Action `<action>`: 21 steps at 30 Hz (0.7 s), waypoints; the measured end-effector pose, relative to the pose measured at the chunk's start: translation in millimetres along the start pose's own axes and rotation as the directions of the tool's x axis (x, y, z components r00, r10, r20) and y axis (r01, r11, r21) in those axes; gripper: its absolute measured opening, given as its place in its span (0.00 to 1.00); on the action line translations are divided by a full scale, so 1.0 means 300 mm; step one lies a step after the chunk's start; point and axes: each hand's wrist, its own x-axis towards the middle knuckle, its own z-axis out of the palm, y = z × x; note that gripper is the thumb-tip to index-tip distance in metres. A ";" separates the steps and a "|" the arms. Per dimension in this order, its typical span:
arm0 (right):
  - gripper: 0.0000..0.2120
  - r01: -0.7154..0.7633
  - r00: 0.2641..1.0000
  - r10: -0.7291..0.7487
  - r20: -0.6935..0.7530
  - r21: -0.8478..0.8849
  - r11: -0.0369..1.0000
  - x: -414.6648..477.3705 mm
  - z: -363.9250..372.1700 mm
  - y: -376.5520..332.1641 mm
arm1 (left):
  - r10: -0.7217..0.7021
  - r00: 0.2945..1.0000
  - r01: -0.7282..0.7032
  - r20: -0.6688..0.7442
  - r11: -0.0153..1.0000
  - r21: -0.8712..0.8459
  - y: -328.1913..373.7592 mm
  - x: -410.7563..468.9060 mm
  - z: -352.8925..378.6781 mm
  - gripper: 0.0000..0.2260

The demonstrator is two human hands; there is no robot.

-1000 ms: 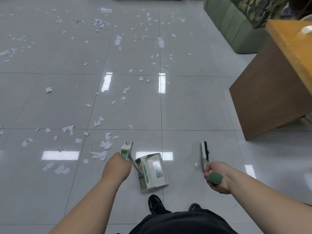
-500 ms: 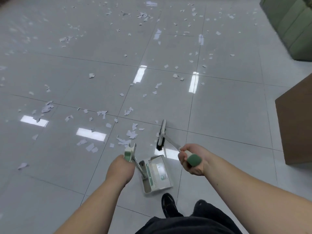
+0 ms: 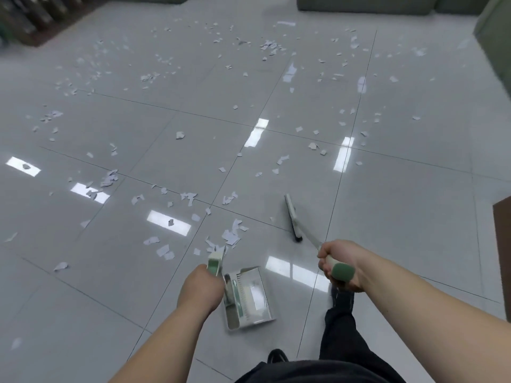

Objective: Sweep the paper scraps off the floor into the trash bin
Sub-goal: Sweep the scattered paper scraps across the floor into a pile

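Holding the dustpan: the left hand point(image 3: 200, 286) is closed round the pale-green handle point(image 3: 215, 262) that rises from the dustpan point(image 3: 249, 297). The back of the hand faces the camera, so the fingers themselves are hidden.
Dustpan: white with green trim, low over the floor point(image 3: 401, 217) directly in front of the person, its inside turned up toward the camera. Whether it rests on the tile cannot be told.
Right hand: to the right of the dustpan, fingers wrapped firmly round the broom shaft just below its green end cap point(image 3: 343, 272).
Broom: the thin shaft slants from that fist forward and leftward to the broom head point(image 3: 292, 217), a pale bar with dark bristles. The head is down at the floor, beyond the dustpan and a little to its right.
Paper scraps: the nearest heap of paper scraps point(image 3: 231, 234) lies on the floor just beyond the dustpan's handle, left of the broom head. Many more white bits are strewn well beyond the dustpan and out to both sides of it.
Floor: glossy grey tiles with dark joints and bright rectangular light reflections, one of them just right of the dustpan.
Feet: a dark shoe point(image 3: 341, 295) stands just right of the dustpan, under the right hand. A second shoe tip point(image 3: 277, 355) shows nearer the camera than the dustpan.
Edges: a brown wooden panel point(image 3: 503, 244) sits far right of the dustpan, and green upholstery point(image 3: 359, 4) lies far beyond it.
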 end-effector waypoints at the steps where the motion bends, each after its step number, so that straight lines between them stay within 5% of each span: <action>1: 0.03 0.006 1.000 -0.006 -0.014 -0.039 0.999 0.011 -0.013 -0.031 | 0.000 1.000 0.001 -0.009 1.000 0.016 0.024 0.011 0.002 0.05; 6: 0.03 -0.032 0.999 0.031 -0.009 -0.134 0.990 0.117 -0.033 -0.196 | -0.088 0.995 0.089 -0.052 0.996 0.017 0.143 0.057 0.032 0.09; 13: 0.04 -0.116 0.962 0.152 0.226 -0.166 0.979 0.208 -0.052 -0.456 | -0.233 0.968 0.225 -0.099 0.971 -0.080 0.340 0.096 0.094 0.09; 21: 0.07 -0.068 0.960 0.098 0.261 -0.120 0.990 0.202 -0.316 -0.696 | -0.221 0.970 0.209 -0.101 0.970 -0.122 0.661 0.134 0.195 0.05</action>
